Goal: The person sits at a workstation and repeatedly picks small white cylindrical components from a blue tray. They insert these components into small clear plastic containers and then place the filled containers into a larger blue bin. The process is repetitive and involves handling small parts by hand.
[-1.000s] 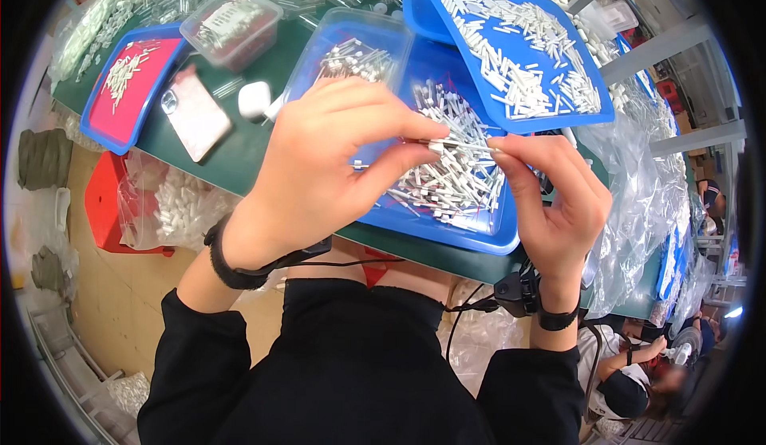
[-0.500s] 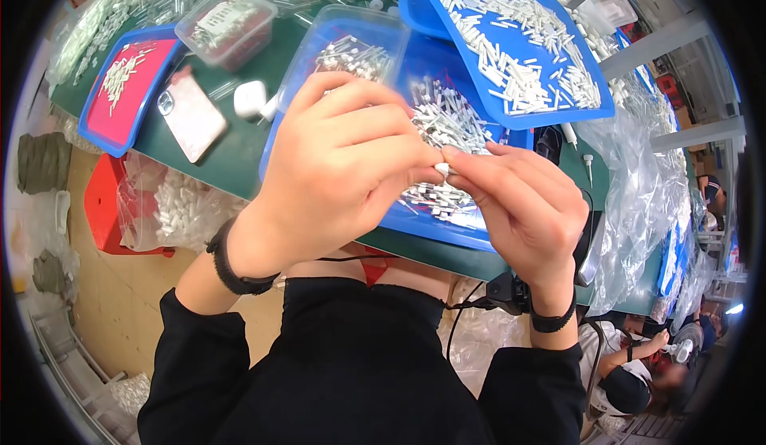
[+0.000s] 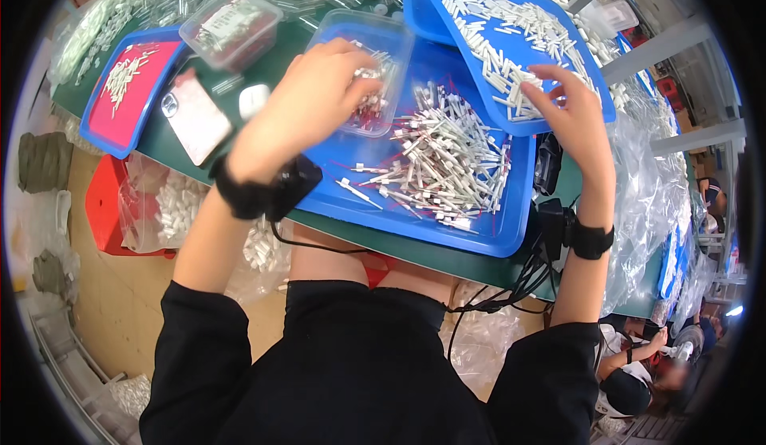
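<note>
My left hand is over a clear plastic box of small white pieces with dark and red bits. Its thumb and bent fingers are apart, with nothing visible between them. My right hand hovers at the near right of a blue tray strewn with short white tubes. Its thumb and fingers are spread, and I see nothing in them. Between the hands, a larger blue tray carries a heap of slim white pieces with thin red wires.
To the left are a small tray with a red base, a pale phone, a white rounded case and a lidless clear tub. Clear plastic bags crowd the right. Black cables hang by my right wrist. Another person works at lower right.
My hands have parted from a pinch on a small white piece over the large tray. The left went up-left to the clear box, the right up-right to the tube tray.
</note>
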The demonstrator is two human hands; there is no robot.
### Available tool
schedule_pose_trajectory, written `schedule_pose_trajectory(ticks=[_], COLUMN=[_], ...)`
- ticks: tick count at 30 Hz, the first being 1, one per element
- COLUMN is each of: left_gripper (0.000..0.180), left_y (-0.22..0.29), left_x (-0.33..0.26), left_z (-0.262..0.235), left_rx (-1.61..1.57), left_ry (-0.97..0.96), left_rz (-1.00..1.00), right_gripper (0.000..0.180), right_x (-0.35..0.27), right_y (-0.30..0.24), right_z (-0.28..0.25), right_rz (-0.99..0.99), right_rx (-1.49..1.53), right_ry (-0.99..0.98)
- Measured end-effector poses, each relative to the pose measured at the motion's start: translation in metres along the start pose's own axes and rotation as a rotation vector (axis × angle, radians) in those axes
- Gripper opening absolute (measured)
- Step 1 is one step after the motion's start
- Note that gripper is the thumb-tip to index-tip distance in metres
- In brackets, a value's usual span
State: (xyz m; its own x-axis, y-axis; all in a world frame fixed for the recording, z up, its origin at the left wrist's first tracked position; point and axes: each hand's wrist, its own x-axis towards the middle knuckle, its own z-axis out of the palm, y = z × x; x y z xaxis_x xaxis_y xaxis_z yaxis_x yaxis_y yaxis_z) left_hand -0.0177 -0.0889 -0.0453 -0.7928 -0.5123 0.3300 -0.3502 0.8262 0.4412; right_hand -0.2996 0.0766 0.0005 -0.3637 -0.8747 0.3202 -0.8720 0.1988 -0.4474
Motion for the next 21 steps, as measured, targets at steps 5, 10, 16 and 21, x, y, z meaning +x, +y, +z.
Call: schedule_pose_trajectory(ticks=[5,10,16,21], left_gripper=[0.023,0.026,0.026,0.026], left_y=[-0.021,-0.027,-0.014,-0.012], left_x=[0.007,0.011,0.01,-0.007], left_z=[0.013,0.015,0.004,-0.009], left_rx=[0.123,-0.018,0.055,0.364], left_ry=[-0.188,-0.142,-0.066,0.095], left_rz=[-0.103,-0.182,-0.226,-0.151], right_gripper=[0.033,0.021,0.021,0.017], right_x=[0.014,0.022,0.018,0.008], right_y=[0.008,0.003,0.007,-0.016], right_z=[0.018,0.027,0.023,0.013], right_rz=[-0.038,-0.08,-0.055,-0.009], right_rx=[-0.036,-0.125,-0.166,-0.083], right_ry=[-0.111,-0.057,0.119,0.211])
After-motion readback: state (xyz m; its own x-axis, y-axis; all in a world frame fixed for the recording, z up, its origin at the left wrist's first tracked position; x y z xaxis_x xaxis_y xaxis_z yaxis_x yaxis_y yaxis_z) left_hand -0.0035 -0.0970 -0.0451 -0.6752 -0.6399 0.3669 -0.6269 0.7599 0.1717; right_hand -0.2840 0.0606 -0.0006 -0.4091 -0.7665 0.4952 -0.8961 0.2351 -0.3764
